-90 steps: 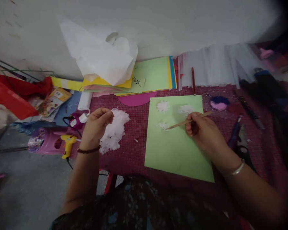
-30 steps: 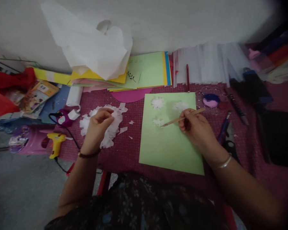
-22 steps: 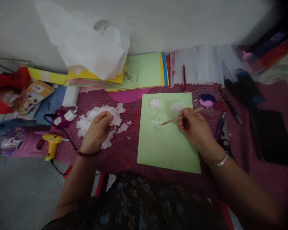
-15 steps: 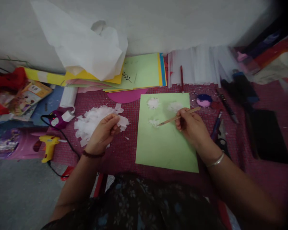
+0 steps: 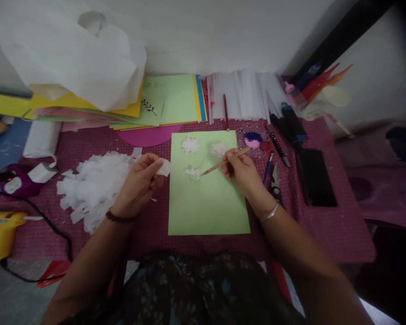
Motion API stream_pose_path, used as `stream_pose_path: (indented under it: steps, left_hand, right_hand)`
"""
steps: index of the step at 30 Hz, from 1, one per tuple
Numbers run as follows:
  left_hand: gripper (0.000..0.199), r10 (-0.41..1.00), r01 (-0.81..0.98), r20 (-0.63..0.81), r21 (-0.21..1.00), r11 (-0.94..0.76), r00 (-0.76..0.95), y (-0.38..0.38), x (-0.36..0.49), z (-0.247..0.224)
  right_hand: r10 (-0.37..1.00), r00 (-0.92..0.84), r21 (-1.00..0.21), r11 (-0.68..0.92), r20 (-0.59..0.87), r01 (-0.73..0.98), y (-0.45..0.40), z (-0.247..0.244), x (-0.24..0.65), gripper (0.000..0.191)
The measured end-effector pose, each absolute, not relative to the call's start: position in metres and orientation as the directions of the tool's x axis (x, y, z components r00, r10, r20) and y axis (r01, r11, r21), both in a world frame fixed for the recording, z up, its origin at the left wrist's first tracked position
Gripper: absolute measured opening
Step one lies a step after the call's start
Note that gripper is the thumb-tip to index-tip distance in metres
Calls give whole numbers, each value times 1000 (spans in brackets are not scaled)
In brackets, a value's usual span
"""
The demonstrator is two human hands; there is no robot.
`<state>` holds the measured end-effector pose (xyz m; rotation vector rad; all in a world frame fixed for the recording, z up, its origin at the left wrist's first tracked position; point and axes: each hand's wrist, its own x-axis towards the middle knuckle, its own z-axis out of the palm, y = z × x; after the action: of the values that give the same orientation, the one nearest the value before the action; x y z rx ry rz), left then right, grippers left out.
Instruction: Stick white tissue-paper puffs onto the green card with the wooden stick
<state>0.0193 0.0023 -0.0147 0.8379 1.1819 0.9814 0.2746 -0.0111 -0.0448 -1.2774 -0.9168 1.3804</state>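
A small piece of white paper [image 5: 163,167] is pinched between the thumb and fingers of my left hand [image 5: 138,180], close to the left edge of a light green sheet [image 5: 206,207]. My right hand [image 5: 240,171] grips a thin wooden stick [image 5: 219,164] with a pointed tip. That tip meets or hovers just over the lower tuft of white paper [image 5: 192,173] on the sheet; I cannot tell which. Two fuller white tufts sit above it, one at upper left [image 5: 190,145] and one at upper right [image 5: 218,149], partly behind the stick hand.
Left of the sheet lies a heap of white paper pieces [image 5: 94,185]. A yellow glue gun [image 5: 3,230] and its cord are farther left. Coloured paper [image 5: 176,99] and translucent strips [image 5: 243,95] line the back. Scissors [image 5: 275,183], pens and a black phone [image 5: 318,178] lie on the right.
My view has swung to the right. My left hand has come away from the heap toward the green sheet with its paper piece. The stick tip stays by the lower tuft.
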Motion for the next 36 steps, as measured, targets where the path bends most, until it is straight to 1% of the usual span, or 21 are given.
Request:
stream_pose_path:
  steps: [4, 8, 15, 17, 20, 25, 26, 29, 32, 36]
  left_hand:
    - [26, 929, -186, -353, 911, 369, 112, 5, 33, -20]
    - [21, 922, -170, -351, 911, 377, 165, 1, 29, -27]
    - [20, 907, -109, -373, 911, 398, 198, -1, 22, -34]
    - [21, 901, -57, -379, 916, 398, 211, -2, 22, -33]
    - [25, 893, 75, -388, 921, 381, 226, -3, 21, -32]
    - [12, 876, 282, -429, 888, 364, 219, -3, 16, -36]
    - [12, 878, 318, -428, 881, 351, 216, -4, 16, -36]
    - [13, 902, 386, -374, 881, 272, 216, -5, 16, -35]
    - [10, 914, 365, -333, 901, 236, 231, -8, 17, -26]
    - [11, 895, 268, -357, 920, 286, 269, -11, 21, -11]
  right_hand:
    - [973, 4, -964, -230, -233, -132, -12, -46, 270, 25]
    - [974, -51, -968, -227, -223, -106, -12, -48, 267, 24]
    - [971, -27, -968, -238, -237, -80, -11, -48, 266, 24]
    - [973, -21, -970, -231, -230, -78, -10, -48, 266, 24]
    - [974, -14, -971, -227, -226, -75, -10, -49, 265, 23]
    - [971, -14, -969, -237, -237, -66, -11, -47, 264, 23]
    - [972, -13, -970, -236, -235, -67, -11, -47, 264, 23]
    - [975, -11, -972, -224, -224, -73, -10, -49, 264, 22]
    - [975, -13, -972, -222, -222, -72, -8, -51, 263, 22]
    - [972, -16, -967, -236, -236, -98, -7, -50, 264, 23]
